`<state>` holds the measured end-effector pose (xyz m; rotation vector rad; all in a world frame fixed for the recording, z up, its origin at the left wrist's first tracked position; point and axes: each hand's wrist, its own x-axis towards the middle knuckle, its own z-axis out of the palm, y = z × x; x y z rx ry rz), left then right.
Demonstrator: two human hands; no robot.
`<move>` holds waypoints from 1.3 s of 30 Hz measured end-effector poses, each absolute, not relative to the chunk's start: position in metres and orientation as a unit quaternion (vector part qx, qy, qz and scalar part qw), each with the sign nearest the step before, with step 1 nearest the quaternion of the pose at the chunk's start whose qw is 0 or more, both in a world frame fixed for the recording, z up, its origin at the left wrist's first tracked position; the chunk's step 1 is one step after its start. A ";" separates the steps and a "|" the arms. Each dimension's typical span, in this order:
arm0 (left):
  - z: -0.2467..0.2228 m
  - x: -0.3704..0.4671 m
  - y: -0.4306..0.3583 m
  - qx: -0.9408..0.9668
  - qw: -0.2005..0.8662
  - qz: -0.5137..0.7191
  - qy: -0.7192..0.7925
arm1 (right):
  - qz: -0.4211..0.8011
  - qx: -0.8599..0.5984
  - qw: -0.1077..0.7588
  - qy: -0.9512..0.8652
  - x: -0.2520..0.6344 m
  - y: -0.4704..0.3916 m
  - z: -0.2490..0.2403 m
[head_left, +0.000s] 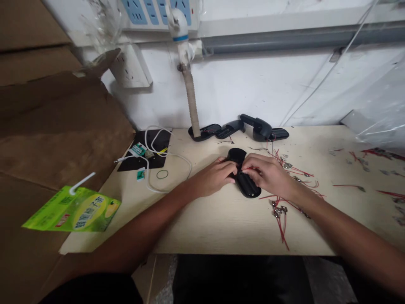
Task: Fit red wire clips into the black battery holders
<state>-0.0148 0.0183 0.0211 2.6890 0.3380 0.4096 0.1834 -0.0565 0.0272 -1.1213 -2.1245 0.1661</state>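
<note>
A black plastic housing (248,186) with a rounded end and a long hollow tray lies on the table in front of me. My left hand (215,176) grips its left side, fingers curled over the middle. From the right, my right hand (265,171) pinches what looks like a thin red wire over the middle of the housing; its far end is hidden by the fingers. Close to my right wrist are several red wires with metal contact plates (278,209). Behind the hands, more black housings (205,131) and a black handled part (262,128) rest near the wall.
On the left are a white cable (152,185), small green circuit boards (138,149), a black sheet (126,164) and a green packet (79,209) beside cardboard boxes (63,135). A ribbed hose (191,99) hangs down to the rear housings. More red wires (348,185) lie right.
</note>
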 end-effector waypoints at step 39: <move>0.019 -0.014 0.019 0.964 0.184 0.155 0.115 | 0.100 -0.435 0.377 -0.812 0.186 -0.054 0.023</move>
